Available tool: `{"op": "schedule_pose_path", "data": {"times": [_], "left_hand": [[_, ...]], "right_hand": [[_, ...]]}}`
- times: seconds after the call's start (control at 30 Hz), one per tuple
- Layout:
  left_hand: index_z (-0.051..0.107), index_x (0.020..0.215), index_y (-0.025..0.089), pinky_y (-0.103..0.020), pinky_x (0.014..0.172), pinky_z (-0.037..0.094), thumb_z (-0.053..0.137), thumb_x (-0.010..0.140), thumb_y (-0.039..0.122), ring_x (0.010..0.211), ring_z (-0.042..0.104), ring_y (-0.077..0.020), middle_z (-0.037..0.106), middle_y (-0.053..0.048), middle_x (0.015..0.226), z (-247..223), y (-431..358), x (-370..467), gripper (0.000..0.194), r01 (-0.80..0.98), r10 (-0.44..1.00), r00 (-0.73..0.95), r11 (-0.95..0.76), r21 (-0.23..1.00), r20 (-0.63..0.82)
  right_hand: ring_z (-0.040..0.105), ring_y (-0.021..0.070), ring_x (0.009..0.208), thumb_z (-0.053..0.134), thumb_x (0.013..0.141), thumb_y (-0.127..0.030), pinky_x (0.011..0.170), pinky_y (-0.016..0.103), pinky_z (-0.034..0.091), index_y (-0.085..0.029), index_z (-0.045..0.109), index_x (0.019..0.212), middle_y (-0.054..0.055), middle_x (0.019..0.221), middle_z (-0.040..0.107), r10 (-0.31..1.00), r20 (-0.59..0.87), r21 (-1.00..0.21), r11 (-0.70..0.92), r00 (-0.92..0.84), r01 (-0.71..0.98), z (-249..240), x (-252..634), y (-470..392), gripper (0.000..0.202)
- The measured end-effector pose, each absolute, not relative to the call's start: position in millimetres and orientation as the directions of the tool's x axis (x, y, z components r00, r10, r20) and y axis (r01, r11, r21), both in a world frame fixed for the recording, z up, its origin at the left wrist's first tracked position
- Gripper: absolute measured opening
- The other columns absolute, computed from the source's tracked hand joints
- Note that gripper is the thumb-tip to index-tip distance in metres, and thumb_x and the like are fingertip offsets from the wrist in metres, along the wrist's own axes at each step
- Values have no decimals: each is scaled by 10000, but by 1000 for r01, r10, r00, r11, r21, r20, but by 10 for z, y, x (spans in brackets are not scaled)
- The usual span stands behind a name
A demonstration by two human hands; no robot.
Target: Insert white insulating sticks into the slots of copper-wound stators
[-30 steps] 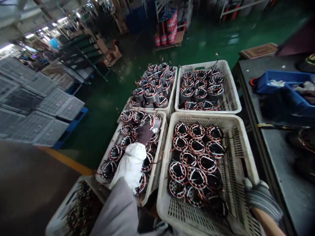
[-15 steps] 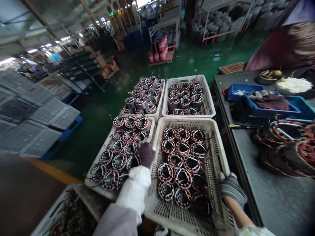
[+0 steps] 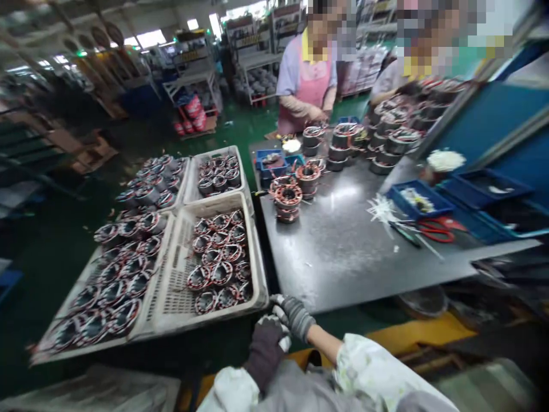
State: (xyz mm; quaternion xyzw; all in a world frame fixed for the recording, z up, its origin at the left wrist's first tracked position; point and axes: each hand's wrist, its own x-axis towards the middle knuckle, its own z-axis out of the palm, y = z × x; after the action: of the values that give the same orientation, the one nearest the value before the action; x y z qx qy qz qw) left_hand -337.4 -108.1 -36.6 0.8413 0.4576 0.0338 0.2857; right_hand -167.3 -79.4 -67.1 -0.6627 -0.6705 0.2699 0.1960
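Note:
My left hand point(image 3: 266, 343), in a dark glove with pale fingertips, has curled fingers and meets my right hand point(image 3: 294, 316), gloved in grey stripes. Their fingers touch or overlap just off the near right corner of a white crate point(image 3: 257, 286). Whether anything small is between the fingers is too blurred to tell. Inside that crate stand several wire-wound stator rings point(image 3: 222, 273). Left of it, another crate point(image 3: 146, 320) carries more rings point(image 3: 112, 290).
Right of the crates is a metal table point(image 3: 334, 257) with stacked stators point(image 3: 287, 197), a blue tray point(image 3: 418, 200), white strips and red-handled scissors point(image 3: 435, 230). Two people work at its far side, one in a pink apron point(image 3: 312, 83). Two further crates stand behind the near ones.
The view has swung right, showing the table and two people. My left hand has left the left crate's rings and my right hand the right crate's rim; they are now together.

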Motion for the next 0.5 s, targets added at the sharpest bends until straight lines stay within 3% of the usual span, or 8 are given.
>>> {"op": "schedule_pose_path", "data": {"times": [0.1,0.23,0.4,0.5], "left_hand": [[767,1348,303,-581,1242,456,625,901,340,1367,647,-355,740,-110,1401,-236,-1007,-2895,471,705,767,620,-450,549,-166],[606,1548,221,-548,1293,408,553,969,345,1507,531,-340,615,-148,1571,-274,-744,-2317,595,775,892,452,-411,479,34],[587,1566,195,-592,1329,327,665,885,379,1552,469,-392,581,-168,1605,-791,-302,-1582,710,818,873,485,-476,323,56],[574,1581,199,-588,1343,286,618,923,380,1576,438,-378,565,-159,1623,-1051,107,-973,683,839,882,458,-471,271,115]], "right_hand": [[631,304,1365,610,1005,-326,1215,469,434,-228,666,1479,135,1480,685,996,-91,-505,-68,25,861,-710,-938,-1197,487],[470,330,1545,676,963,-304,1300,557,319,-237,648,1516,131,1629,560,994,-101,-411,-86,49,908,-864,85,-1336,557],[516,320,1514,636,960,-248,1285,564,347,-279,658,1513,97,1629,562,995,-17,-343,-96,96,935,-1131,1075,-1446,554],[574,336,1457,640,925,-229,1277,579,354,-287,683,1488,81,1586,608,991,65,-250,-94,113,964,-1299,1738,-1510,568]]}}
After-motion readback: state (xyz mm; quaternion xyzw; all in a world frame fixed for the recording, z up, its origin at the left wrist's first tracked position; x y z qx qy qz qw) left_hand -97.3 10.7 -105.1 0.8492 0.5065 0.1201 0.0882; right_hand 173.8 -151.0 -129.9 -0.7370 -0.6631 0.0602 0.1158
